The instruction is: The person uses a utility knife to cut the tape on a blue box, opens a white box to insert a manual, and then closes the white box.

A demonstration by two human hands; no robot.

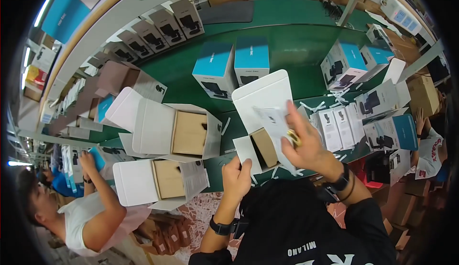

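In front of me an open white box (245,152) has its lid (264,93) raised at the far side and a brown cardboard insert (264,148) inside. My left hand (237,176) is closed at the box's near left edge, thumb up against the side flap. My right hand (308,143) grips a white printed leaflet (273,126), which hangs over the right part of the box and hides it. A small yellow item (295,138) shows among the right hand's fingers; its kind is unclear.
Two open boxes (193,131) (169,179) with brown inserts stand left. Closed blue-topped boxes (213,71) (252,57) stand beyond. Stacked leaflets (334,126) and paper strips (313,107) lie right on the green table (224,116). A co-worker (91,207) handles boxes at left; another person (430,152) is at right.
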